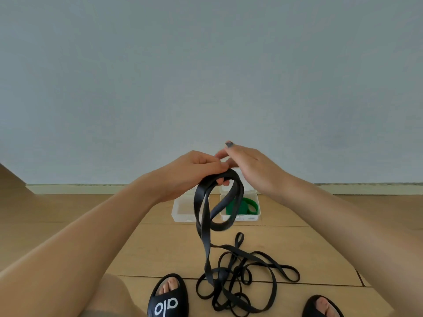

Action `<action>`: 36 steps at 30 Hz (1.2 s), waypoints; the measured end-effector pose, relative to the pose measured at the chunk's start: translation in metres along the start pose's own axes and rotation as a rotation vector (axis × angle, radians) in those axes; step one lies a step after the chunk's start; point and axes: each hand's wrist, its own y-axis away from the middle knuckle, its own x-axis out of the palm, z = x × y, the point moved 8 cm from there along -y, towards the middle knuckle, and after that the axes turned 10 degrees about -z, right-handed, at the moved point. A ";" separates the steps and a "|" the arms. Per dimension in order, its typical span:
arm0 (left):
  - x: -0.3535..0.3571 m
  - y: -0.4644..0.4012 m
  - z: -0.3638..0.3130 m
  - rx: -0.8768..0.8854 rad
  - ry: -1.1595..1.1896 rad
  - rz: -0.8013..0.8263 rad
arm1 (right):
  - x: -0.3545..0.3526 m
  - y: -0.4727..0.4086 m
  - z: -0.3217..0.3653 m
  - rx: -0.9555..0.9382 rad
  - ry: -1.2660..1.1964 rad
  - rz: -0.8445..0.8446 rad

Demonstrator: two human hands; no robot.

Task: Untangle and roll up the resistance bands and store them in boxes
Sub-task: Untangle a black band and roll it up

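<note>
Both hands are up in the middle of the frame. The left hand (196,168) has its fingers curled round a black band (215,202), gripping the top of a few hanging loops. The right hand (247,165) sits just beside it with fingers fairly straight; can't tell if it's actually touching the band. The rest of the black bands lie in a tangled pile (240,277) on the wood floor (68,213), lower centre, between two black slides. Behind the loops are two clear boxes: the left box (180,209), and the right box (256,208) holding a rolled green band (246,205).
</note>
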 end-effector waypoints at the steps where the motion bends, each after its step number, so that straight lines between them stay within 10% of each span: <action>1: 0.001 0.000 0.000 0.002 0.008 0.003 | 0.006 0.001 0.000 0.007 -0.033 0.026; 7: -0.001 0.002 0.005 -0.011 0.017 0.012 | 0.016 0.000 -0.010 0.014 -0.047 0.074; 23: 0.020 0.012 0.012 -0.093 0.076 0.210 | -0.087 -0.025 -0.033 0.151 -0.103 -0.425; 28: 0.014 0.011 0.012 -0.101 0.137 0.178 | -0.067 -0.019 -0.039 0.114 0.226 -0.166; 36: 0.021 0.004 -0.001 -0.050 0.105 0.135 | 0.008 0.002 -0.010 0.085 -0.094 0.159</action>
